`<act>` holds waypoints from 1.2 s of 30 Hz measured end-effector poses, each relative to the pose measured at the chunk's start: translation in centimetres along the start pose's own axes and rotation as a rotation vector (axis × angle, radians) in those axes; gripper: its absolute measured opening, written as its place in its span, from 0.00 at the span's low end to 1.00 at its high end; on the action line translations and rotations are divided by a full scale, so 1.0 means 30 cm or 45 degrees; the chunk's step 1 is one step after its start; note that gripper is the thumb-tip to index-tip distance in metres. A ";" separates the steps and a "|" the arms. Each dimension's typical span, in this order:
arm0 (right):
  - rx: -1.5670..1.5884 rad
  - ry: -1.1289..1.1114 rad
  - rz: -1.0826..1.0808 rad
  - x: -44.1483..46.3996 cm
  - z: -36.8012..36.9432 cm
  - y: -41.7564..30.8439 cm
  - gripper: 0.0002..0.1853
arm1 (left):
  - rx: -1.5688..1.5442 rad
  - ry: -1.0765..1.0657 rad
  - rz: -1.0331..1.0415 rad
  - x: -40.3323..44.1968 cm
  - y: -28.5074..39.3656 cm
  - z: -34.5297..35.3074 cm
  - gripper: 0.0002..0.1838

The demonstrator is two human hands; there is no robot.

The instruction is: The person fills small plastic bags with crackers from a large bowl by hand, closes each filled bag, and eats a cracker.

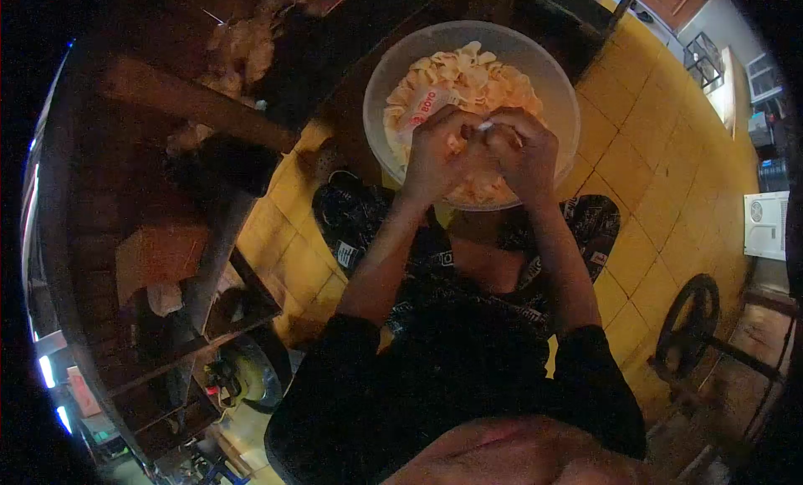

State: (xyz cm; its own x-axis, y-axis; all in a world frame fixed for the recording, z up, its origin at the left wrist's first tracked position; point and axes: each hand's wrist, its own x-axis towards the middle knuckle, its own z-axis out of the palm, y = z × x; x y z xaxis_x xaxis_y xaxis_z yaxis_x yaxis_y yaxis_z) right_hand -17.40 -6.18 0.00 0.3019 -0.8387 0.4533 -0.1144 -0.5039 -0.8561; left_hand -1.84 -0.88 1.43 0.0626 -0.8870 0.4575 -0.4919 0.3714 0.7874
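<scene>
Yellow floor (648, 163), left hand (441, 157) meeting right hand (529, 156) above tub (559, 88), curled inward, grasp unclear

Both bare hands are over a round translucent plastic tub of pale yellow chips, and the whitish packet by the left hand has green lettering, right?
Not quite: in the head view, the whitish packet by the left hand has red lettering. The rest stands.

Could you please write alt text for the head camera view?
A person's left hand and right hand meet over a round tub of pale, chip-like pieces, with something small and whitish between them. A packet with red lettering shows beside the left hand; yellow floor tiles lie around.
</scene>
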 end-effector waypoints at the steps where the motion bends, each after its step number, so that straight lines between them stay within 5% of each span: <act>1: 0.003 0.051 -0.028 -0.002 -0.001 -0.005 0.12 | 0.002 -0.001 0.004 0.002 -0.007 0.005 0.11; 4: -0.120 0.046 -0.144 -0.010 -0.017 0.014 0.13 | 0.048 0.089 0.252 -0.004 -0.024 0.010 0.09; 7: -0.232 -0.010 -0.110 -0.027 -0.020 0.009 0.13 | -0.045 -0.047 -0.020 -0.026 -0.016 0.011 0.09; 9: -0.211 -0.021 0.008 -0.027 -0.017 0.011 0.13 | 0.395 -0.068 0.105 -0.027 -0.011 0.015 0.13; 12: -0.331 -0.073 -0.149 -0.012 -0.025 0.024 0.12 | 0.633 -0.086 0.303 -0.011 0.002 0.008 0.11; 14: -0.111 -0.025 0.023 -0.025 -0.024 0.002 0.08 | 0.736 -0.136 0.371 0.009 0.008 -0.005 0.12; 22: -0.142 -0.216 -0.316 0.006 -0.036 0.050 0.09 | 0.856 -0.173 0.612 0.054 0.014 -0.047 0.14; 28: -0.066 -0.260 -0.132 0.009 -0.037 0.005 0.07 | 0.653 -0.158 0.389 0.026 -0.060 -0.028 0.12; 30: -0.137 -0.207 -0.044 -0.001 -0.031 -0.012 0.07 | 0.223 -0.128 -0.025 0.017 -0.066 -0.027 0.11; 33: -0.225 -0.095 -0.056 -0.004 -0.014 0.003 0.07 | -0.044 0.034 -0.121 0.016 -0.043 -0.005 0.12; 35: -0.565 -0.094 -0.483 -0.015 -0.005 -0.003 0.03 | -0.109 0.057 -0.189 0.018 -0.025 0.001 0.13; 36: -0.563 -0.096 -0.485 -0.015 -0.001 -0.006 0.03 | -0.190 0.067 -0.257 0.016 -0.025 0.006 0.14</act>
State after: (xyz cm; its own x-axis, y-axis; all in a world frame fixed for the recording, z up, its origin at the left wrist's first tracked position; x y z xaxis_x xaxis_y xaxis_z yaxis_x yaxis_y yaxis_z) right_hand -17.54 -5.71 -0.04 0.4641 -0.5725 0.6759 -0.3634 -0.8189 -0.4441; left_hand -1.59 -1.64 0.98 0.1933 -0.9334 0.3024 -0.3312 0.2280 0.9156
